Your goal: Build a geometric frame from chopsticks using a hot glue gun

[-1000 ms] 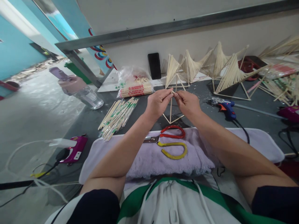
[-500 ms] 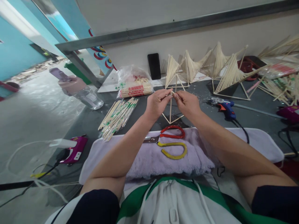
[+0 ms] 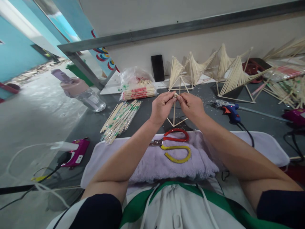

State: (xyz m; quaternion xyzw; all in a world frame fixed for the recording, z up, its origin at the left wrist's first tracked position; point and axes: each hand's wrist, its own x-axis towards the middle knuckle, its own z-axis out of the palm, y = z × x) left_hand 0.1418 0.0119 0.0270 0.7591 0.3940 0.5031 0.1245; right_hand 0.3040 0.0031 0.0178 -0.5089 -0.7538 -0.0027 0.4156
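Note:
A small frame of joined wooden sticks (image 3: 174,114) stands on the dark table in front of me. My left hand (image 3: 162,106) pinches its top joint from the left. From the right, my right hand (image 3: 190,104) grips the same joint, thumb and fingertips pressed together. The fingers hide most of the joint and the sides of the frame. Just below, scissors (image 3: 176,154) with one red and one yellow handle lie on a lilac cloth (image 3: 147,168). To the right of my hands rests a blue hot glue gun (image 3: 231,112) with its cable.
Wrapped chopsticks (image 3: 121,121) and a red-banded stick bundle (image 3: 138,92) lie on the left, near a water bottle (image 3: 88,95). A phone (image 3: 157,68) leans on the wall. Finished-looking stick structures (image 3: 238,76) stand behind. A magenta power socket (image 3: 79,152) sits at the left edge.
My left hand has shifted very slightly to the right at the top joint. Both hands stay on the stick frame, and the things around them have not moved.

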